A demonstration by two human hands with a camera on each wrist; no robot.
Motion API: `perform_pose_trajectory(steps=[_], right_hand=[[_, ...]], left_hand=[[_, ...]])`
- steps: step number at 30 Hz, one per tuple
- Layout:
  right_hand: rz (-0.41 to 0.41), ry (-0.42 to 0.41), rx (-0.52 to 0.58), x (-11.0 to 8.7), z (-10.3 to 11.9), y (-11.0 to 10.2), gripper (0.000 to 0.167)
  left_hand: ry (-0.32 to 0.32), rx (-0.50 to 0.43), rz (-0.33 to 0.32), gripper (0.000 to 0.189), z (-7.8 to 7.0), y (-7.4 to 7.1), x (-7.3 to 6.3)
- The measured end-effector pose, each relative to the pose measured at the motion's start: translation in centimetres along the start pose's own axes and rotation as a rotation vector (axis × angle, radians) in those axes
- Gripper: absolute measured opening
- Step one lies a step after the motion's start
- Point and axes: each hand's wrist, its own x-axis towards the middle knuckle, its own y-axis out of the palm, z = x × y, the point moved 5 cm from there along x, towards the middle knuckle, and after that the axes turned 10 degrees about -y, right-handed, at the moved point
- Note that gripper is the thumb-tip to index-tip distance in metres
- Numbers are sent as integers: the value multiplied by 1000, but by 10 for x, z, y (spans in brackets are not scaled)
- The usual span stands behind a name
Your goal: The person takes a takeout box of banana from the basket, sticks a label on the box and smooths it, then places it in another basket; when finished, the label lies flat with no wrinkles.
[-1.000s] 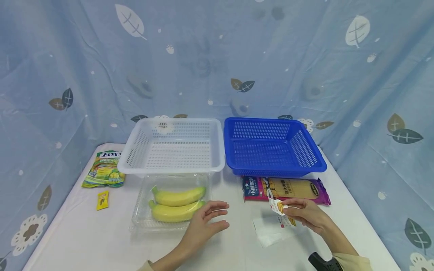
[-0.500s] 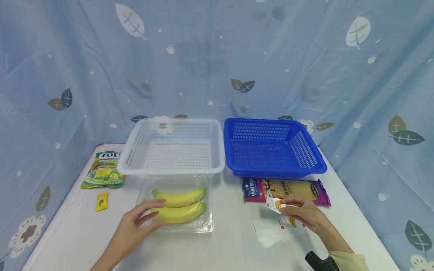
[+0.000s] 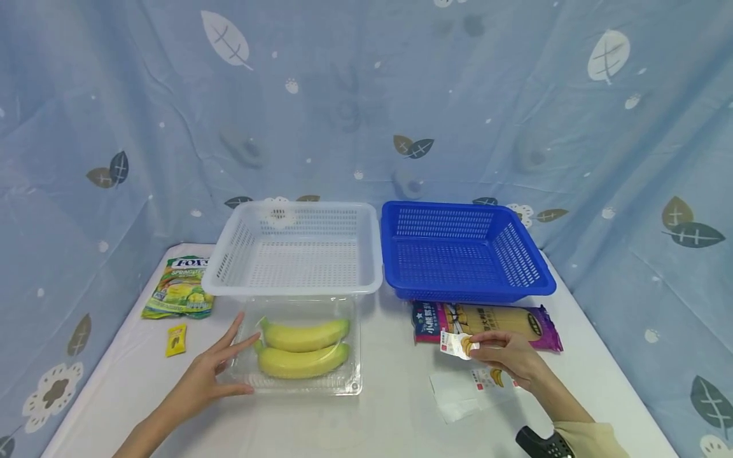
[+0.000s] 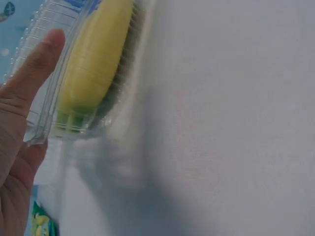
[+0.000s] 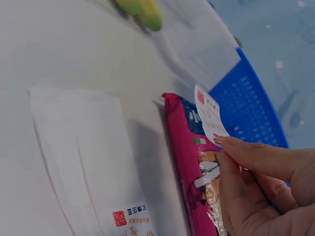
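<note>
My left hand [image 3: 203,375] is at the left end of a clear plastic clamshell box [image 3: 303,306], its fingers spread and fairly straight. The thumb [image 4: 42,61] lies along the box's front side, while the other fingers are at its left end, partly hidden. Inside the box lie two yellow bananas [image 3: 303,360], side by side. Between thumb and fingertips, my right hand [image 3: 509,356] pinches a small white sticker [image 3: 456,344] with a banana picture, raised above the table. Below it lies a white backing sheet [image 5: 83,147] bearing another banana sticker [image 3: 488,378].
Behind stand a white basket [image 3: 375,280] and a blue basket [image 3: 458,295]. A noodle packet [image 3: 504,318] lies before the blue one. At left are a green candy bag [image 3: 179,292] and a small yellow sachet [image 3: 176,340]. A patterned blue curtain [image 3: 343,95] surrounds the table.
My left hand has moved left across the front of the clamshell box to its left end. My right hand, still pinching the sticker, has shifted slightly left.
</note>
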Motion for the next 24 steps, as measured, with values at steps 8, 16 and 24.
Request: perform_pose_trajectory(steps=[8,16,24], right_hand=[[28,10,51,2,8,11,24],[108,37,214,6,18,28,18],[161,61,264,10,28,46,23]], left_hand=[[32,55,-98,80,3,1,2],[52,49,-120,80,4,1,1],[35,37,-117,80,5,2,1]])
